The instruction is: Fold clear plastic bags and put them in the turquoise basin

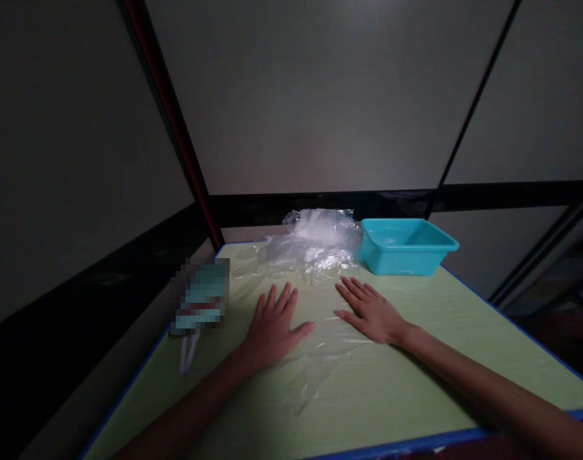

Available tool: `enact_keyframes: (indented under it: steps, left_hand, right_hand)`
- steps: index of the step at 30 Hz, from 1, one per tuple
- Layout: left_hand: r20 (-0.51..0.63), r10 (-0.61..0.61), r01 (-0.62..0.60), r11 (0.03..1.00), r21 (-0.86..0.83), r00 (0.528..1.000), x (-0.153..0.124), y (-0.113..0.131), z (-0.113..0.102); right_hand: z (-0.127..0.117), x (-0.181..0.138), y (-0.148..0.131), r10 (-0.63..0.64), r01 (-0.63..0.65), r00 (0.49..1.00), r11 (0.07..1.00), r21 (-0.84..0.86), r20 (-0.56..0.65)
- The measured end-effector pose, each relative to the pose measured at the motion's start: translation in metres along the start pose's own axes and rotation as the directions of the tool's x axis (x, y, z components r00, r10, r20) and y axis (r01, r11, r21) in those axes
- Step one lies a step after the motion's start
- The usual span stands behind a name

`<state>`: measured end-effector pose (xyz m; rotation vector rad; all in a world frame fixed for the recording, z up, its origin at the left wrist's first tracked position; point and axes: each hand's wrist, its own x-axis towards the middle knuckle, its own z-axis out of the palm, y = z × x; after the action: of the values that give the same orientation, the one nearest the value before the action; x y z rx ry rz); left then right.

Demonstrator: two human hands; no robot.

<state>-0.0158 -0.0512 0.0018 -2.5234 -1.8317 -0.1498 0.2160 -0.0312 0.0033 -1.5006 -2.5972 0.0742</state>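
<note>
A thin clear plastic bag point(315, 370) lies spread on the table between my two hands. My left hand point(274, 326) rests on its left side, palm down with the fingers spread. On the right side, my right hand point(370, 313) lies flat, fingers stretched out toward the far side. Neither hand grips anything. Just beyond the fingertips is a crumpled heap of clear plastic bags point(315, 246). The near end of the spread bag is wrinkled.
A turquoise plastic basin point(403, 259) stands at the back right of the pale green table point(391, 396), which has a blue edge. At the left edge lies a blurred-out rectangular thing point(202, 297) with a white strap point(188, 353). Walls rise behind and to the left.
</note>
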Motion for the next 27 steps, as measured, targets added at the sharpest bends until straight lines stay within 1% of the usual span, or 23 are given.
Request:
enact_keyframes:
  steps: [4,9,11,14,16,17,19,21,24,25,27]
  left_hand:
    - [-0.001,0.000,0.000,1.000,-0.010,1.000,0.000,0.001,0.000]
    - [-0.009,0.005,-0.005,1.000,-0.015,1.000,-0.001,0.001,0.001]
    - [-0.014,0.000,0.000,1.000,-0.013,1.000,-0.001,0.001,0.001]
    - [-0.016,0.002,-0.003,1.000,-0.004,1.000,-0.002,0.001,0.001]
    - [-0.020,0.013,-0.013,1.000,-0.002,1.000,-0.002,0.001,0.000]
    - [-0.025,0.016,-0.016,1.000,-0.002,1.000,-0.002,0.001,-0.001]
    - [-0.037,0.014,-0.014,1.000,-0.004,0.999,-0.002,0.002,-0.001]
    - [-0.045,0.012,-0.012,1.000,-0.005,0.999,-0.001,0.002,-0.001]
    - [-0.027,0.014,-0.014,1.000,0.003,1.000,-0.002,0.003,-0.001]
    - [-0.016,0.015,-0.015,1.000,0.007,1.000,-0.002,0.003,-0.001]
    - [0.000,0.018,-0.018,1.000,0.014,1.000,-0.002,0.003,-0.001]
  right_hand:
    - [0.000,-0.006,0.009,0.020,-0.020,1.000,1.000,-0.016,0.010]
    - [0.002,-0.016,0.027,0.078,-0.078,0.997,0.997,-0.017,0.016]
    - [0.002,-0.020,0.034,0.098,-0.098,0.995,0.995,0.008,0.029]
    - [-0.006,-0.019,0.036,0.149,-0.154,0.988,0.982,0.109,0.046]
    - [-0.015,-0.013,0.026,0.183,-0.182,0.983,0.966,0.183,0.008]
    - [-0.019,-0.007,0.018,0.177,-0.168,0.984,0.964,0.204,-0.027]
    - [-0.026,0.007,-0.006,0.102,-0.080,0.991,0.972,0.223,-0.089]
    - [-0.028,0.022,-0.035,0.012,0.017,0.994,0.966,0.257,-0.112]
    - [-0.018,0.037,-0.074,-0.128,0.153,0.987,0.939,0.308,-0.099]
    - [-0.013,0.040,-0.083,-0.169,0.192,0.981,0.927,0.322,-0.099]
    - [-0.003,0.042,-0.093,-0.198,0.217,0.976,0.915,0.341,-0.091]
